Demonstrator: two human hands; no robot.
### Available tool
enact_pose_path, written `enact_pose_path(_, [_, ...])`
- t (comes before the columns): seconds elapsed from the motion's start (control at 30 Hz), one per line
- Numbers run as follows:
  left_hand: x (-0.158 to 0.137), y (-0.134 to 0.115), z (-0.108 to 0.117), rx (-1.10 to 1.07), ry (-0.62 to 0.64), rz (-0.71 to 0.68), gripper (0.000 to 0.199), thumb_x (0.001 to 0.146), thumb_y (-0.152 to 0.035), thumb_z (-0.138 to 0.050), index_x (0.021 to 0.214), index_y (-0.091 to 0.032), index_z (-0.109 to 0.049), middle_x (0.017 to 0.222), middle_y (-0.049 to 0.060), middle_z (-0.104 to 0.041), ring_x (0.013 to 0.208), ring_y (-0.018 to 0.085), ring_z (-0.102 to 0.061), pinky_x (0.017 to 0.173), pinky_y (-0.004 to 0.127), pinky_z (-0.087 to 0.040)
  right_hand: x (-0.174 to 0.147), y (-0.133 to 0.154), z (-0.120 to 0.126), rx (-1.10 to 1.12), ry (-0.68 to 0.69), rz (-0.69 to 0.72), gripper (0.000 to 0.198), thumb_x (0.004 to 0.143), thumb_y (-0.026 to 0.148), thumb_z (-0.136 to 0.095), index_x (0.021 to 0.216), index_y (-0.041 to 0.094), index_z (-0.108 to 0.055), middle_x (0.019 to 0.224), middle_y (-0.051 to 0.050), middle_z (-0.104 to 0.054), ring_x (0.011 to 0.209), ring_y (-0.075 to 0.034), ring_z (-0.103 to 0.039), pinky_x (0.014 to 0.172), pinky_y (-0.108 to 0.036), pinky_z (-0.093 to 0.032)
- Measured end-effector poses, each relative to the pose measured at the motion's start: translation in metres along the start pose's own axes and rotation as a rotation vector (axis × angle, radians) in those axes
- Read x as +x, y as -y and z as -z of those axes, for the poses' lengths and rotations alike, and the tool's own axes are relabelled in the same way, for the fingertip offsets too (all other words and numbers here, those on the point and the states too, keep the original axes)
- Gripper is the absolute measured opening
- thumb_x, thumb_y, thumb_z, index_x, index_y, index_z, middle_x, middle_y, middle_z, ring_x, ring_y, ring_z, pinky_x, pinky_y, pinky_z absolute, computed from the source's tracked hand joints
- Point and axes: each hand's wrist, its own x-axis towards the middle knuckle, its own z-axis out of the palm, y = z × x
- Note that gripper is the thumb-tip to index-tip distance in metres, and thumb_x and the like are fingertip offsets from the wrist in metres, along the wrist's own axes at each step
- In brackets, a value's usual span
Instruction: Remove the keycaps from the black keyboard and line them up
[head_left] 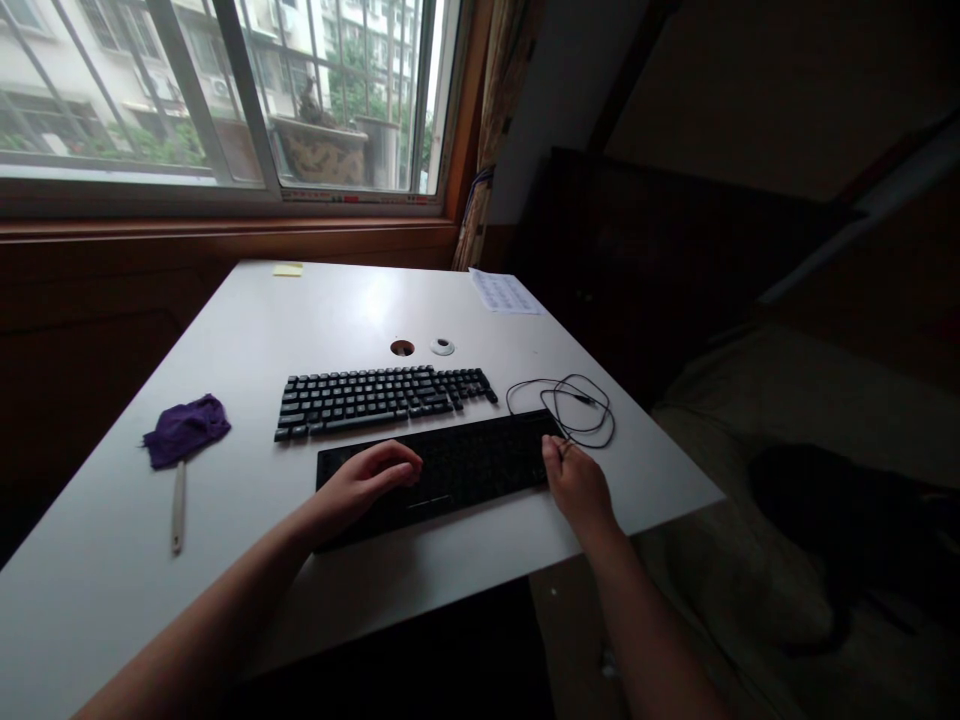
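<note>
A black keyboard base [465, 462] lies at a slant near the front of the white table, its dark face showing no raised keycaps. My left hand [367, 478] is over its left part, fingers loosely bent and the thumb apart from them. At the base's right end, my right hand [576, 482] has its fingers closed in a pinch; whatever is between them, if anything, is too small or hidden to name. Just behind the base, dark keycaps [375, 400] are laid out in rows like a keyboard. A black cable [604, 400] lies coiled by the base's right end.
A purple cloth [187, 430] covers the head of a tool with a pale handle [178, 510] at left. Toward the back are a round table hole [403, 348], a white ring-shaped cap [442, 346], a printed sheet [506, 293] and a yellow note [288, 270]. The table's right edge drops off beyond the cable.
</note>
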Motion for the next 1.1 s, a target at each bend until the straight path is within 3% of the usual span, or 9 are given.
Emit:
enact_pose_path(0.13, [0.000,0.001,0.001,0.002,0.002,-0.009,0.028,0.090,-0.041,-0.063,0.104,-0.017,-0.067,0.098,0.006,-0.067,0.093,0.019,-0.062,0.088,0.033,-0.051,0.002,-0.011,0.002,-0.007,0.030,-0.102,0.056,0.100,0.048,-0.028,0.083,0.018,-0.073,0.083,-0.014,-0.074,0.079,-0.025,-0.068,0.069,-0.030,-0.042])
enact_pose_path(0.33, [0.000,0.003,0.001,0.012,0.009,-0.002,0.031,0.090,-0.043,-0.063,0.105,-0.016,-0.067,0.100,0.008,-0.067,0.094,0.020,-0.062,0.088,0.034,-0.051,0.005,-0.025,0.004,0.168,0.125,-0.268,0.060,0.094,0.059,-0.034,0.057,0.021,-0.063,0.059,-0.010,-0.066,0.061,-0.022,-0.062,0.058,-0.029,-0.039])
enact_pose_path(0.53, [0.001,0.003,0.001,-0.013,0.006,-0.002,0.028,0.091,-0.041,-0.063,0.104,-0.017,-0.067,0.099,0.006,-0.067,0.094,0.019,-0.062,0.088,0.033,-0.051,0.009,-0.023,0.004,0.227,0.167,-0.304,0.058,0.092,0.060,-0.035,0.054,0.022,-0.057,0.056,-0.007,-0.061,0.057,-0.020,-0.057,0.057,-0.028,-0.038])
enact_pose_path(0.9, [0.001,0.002,-0.001,-0.046,-0.009,-0.006,0.029,0.088,-0.042,-0.065,0.102,-0.016,-0.067,0.095,0.006,-0.067,0.090,0.019,-0.062,0.086,0.034,-0.053,0.017,-0.028,0.001,0.253,0.169,-0.309,0.055,0.090,0.056,-0.038,0.063,0.019,-0.067,0.054,-0.008,-0.060,0.058,-0.022,-0.059,0.057,-0.030,-0.040])
enact_pose_path(1.1, [0.001,0.000,-0.002,-0.060,0.000,-0.003,0.029,0.088,-0.041,-0.066,0.101,-0.015,-0.067,0.094,0.006,-0.066,0.089,0.018,-0.062,0.086,0.034,-0.052,0.017,-0.035,0.001,0.289,0.199,-0.383,0.055,0.089,0.056,-0.039,0.055,0.020,-0.063,0.049,-0.008,-0.058,0.060,-0.024,-0.060,0.057,-0.030,-0.041])
